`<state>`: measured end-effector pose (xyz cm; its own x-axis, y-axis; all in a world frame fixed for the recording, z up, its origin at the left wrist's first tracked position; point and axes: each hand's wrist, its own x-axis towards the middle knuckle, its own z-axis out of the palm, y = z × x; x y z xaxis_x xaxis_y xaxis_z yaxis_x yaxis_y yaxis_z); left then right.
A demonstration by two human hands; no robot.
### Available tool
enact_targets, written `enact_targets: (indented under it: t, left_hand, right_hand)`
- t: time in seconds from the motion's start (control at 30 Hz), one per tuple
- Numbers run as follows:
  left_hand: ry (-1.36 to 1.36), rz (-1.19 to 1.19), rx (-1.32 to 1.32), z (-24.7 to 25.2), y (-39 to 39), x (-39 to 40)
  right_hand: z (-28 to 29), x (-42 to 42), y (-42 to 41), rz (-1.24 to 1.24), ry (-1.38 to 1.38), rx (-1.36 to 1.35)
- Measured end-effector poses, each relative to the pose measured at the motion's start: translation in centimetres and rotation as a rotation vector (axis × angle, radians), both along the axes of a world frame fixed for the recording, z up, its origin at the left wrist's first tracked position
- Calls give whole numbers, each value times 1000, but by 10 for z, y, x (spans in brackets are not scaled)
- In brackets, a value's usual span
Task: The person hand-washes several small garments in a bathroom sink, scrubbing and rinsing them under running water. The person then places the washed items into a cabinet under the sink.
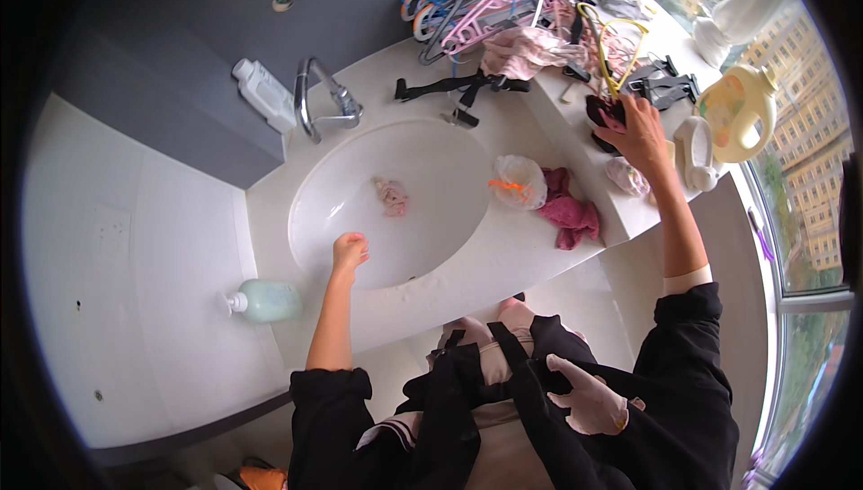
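My left hand hangs over the near left part of an oval white washbasin, its fingers curled in and nothing plainly in them. A small wet, pale pink cloth lies in the basin. On the raised ledge to the right, my right hand touches a dark maroon and black item, with thumb and fingers around its near side. Whether the fingers grip it is not clear. Right beside that hand are a yellow clothes hanger and black clips.
A chrome faucet, white bottle and green pump bottle stand around the basin. Piled hangers and pink fabric lie behind. A clear plastic bag, magenta cloth and yellow detergent jug are rightward.
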<state>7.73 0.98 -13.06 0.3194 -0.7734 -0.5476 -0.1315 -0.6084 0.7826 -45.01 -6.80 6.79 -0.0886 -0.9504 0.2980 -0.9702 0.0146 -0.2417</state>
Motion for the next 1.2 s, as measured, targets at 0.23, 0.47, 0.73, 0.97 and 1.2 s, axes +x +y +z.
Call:
enact_targets:
  t: [0.23, 0.47, 0.73, 0.97, 1.2]
  left_hand:
    - [-493, -339, -89, -46, -40, -9]
    - [-671, -518, -104, -60, -87, -31]
    - [-691, -664, -311, -111, -122, -19]
    - [291, 86, -206, -104, -123, -18]
    - [1132, 429, -185, -58, -93, 16]
  right_hand:
    - [-16, 0, 27, -41, -60, -248]
    - [-6, 61, 73, -35, -145, -353]
    - [-35, 146, 89, -2, -335, -153]
    - [-54, 181, 60, -8, -254, -160]
    - [-44, 124, 67, -111, -160, -115]
